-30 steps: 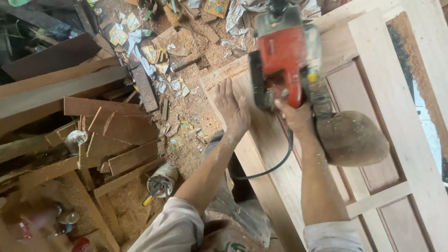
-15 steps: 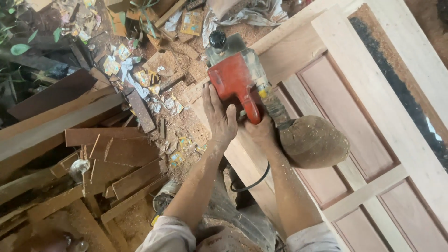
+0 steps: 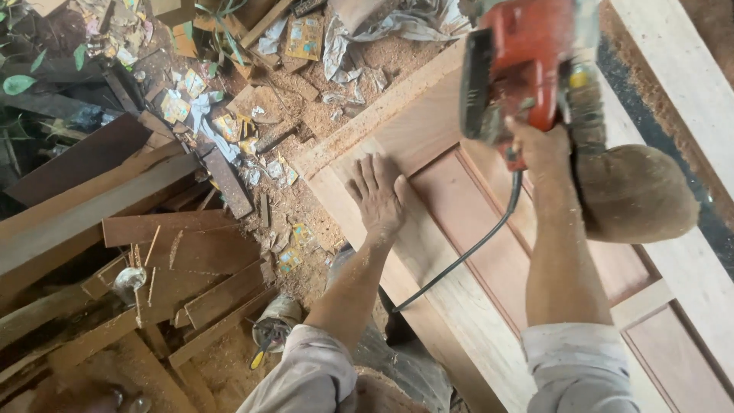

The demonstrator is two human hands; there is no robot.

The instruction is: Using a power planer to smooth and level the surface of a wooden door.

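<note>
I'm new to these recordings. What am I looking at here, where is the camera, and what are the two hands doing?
The camera sits on a person's head and looks down at their own arms. The right hand grips a red power sander with a brown dust bag and a black cord. The left hand lies flat, fingers spread, on a pale wooden panelled door that lies flat. To the left, the ground holds sawdust, paper scraps and loose wood offcuts.
</note>
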